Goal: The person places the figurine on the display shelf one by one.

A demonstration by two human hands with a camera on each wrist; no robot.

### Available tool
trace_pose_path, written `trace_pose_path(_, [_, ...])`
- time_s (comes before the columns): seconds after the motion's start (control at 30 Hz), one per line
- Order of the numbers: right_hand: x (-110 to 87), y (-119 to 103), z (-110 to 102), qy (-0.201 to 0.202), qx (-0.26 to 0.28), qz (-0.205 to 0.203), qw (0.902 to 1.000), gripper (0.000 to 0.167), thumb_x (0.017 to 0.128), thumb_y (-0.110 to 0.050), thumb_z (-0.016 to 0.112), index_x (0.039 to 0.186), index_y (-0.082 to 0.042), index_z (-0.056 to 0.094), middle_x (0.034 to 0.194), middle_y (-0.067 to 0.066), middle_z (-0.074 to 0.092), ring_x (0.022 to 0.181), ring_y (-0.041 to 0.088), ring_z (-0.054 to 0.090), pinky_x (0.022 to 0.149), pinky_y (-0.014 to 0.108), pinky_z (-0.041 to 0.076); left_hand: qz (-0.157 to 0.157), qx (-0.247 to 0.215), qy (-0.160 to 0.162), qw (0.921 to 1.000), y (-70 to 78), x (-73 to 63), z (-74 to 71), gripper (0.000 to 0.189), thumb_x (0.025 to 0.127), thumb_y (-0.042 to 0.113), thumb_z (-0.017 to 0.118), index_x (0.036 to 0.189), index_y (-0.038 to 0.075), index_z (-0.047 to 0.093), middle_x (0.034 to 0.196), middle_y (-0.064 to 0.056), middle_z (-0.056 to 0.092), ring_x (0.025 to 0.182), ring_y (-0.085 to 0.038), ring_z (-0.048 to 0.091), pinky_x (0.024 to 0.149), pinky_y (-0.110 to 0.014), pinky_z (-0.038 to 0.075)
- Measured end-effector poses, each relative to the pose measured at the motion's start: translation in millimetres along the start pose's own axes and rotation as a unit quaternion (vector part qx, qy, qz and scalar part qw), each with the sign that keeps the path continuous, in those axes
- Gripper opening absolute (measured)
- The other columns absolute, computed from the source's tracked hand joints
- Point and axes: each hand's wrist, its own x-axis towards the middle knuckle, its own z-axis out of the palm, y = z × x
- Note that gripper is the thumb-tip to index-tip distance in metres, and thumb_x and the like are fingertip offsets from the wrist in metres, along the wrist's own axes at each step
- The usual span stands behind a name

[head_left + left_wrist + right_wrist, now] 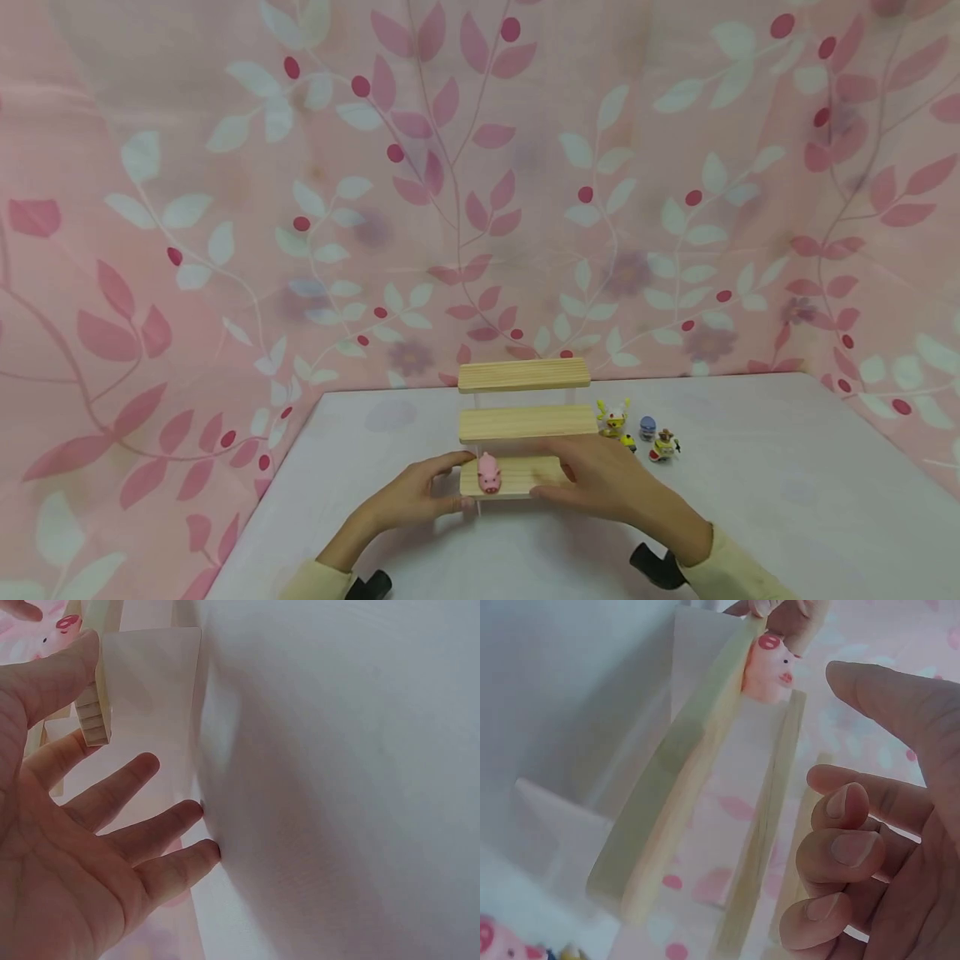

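Observation:
A small three-tier display stand with pale wooden boards and clear side supports stands on the table. Its lowest board (521, 479) carries a pink toy pig (489, 473) near the left end. My left hand (416, 496) pinches that board's left end between thumb and index finger; the other fingers (142, 832) spread loosely below. Over the board's right part hovers my right hand (603, 475), its fingers (847, 847) loosely bent, holding nothing and apart from the wood in the right wrist view. The middle board (525, 423) and top board (525, 375) rise behind.
Right of the stand are several small toys: a yellow figure (612, 423), a blue one (647, 428) and one with a brown hat (664, 447). Another pink pig toy (502, 941) shows in the right wrist view. Behind the white table (787, 467) hangs a pink leaf-patterned cloth (480, 208).

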Motion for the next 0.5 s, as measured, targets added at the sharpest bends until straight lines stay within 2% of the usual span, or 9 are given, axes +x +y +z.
trace_pose_path(0.17, [-15.5, 6, -6, 0.023, -0.009, 0.016, 0.9996, 0.041, 0.083, -0.054, 0.074, 0.119, -0.034, 0.064, 0.062, -0.017, 0.04, 0.053, 0.0, 0.033, 0.045, 0.019, 0.026, 0.001, -0.009, -0.001, 1.0, 1.3, -0.3, 0.7, 0.063, 0.092, 0.038, 0.071, 0.145, 0.015, 0.048, 0.146, -0.002, 0.049, 0.133, -0.029, 0.046, 0.106, -0.055, 0.038])
trace_pose_path(0.27, [-25.2, 10, -9, 0.039, -0.023, 0.011, 0.9989, 0.042, 0.084, -0.053, 0.073, 0.121, -0.035, 0.063, 0.061, -0.018, 0.037, 0.051, -0.001, 0.03, 0.044, 0.019, 0.024, 0.0, -0.01, -0.003, 0.9999, 3.2, -0.4, 0.6, 0.064, 0.092, 0.039, 0.071, 0.146, 0.014, 0.048, 0.146, -0.002, 0.049, 0.132, -0.031, 0.046, 0.106, -0.056, 0.038])
trace_pose_path(0.5, [-42.4, 20, -12, 0.061, -0.052, 0.0, 0.9968, 0.042, 0.083, -0.049, 0.076, 0.118, -0.026, 0.067, 0.063, -0.019, 0.035, 0.052, -0.003, 0.027, 0.044, 0.017, 0.024, -0.004, -0.009, 0.0, 0.9999, 4.1, -1.4, -0.3, 0.064, 0.091, 0.038, 0.071, 0.146, 0.014, 0.048, 0.146, -0.004, 0.049, 0.132, -0.032, 0.046, 0.106, -0.057, 0.038])
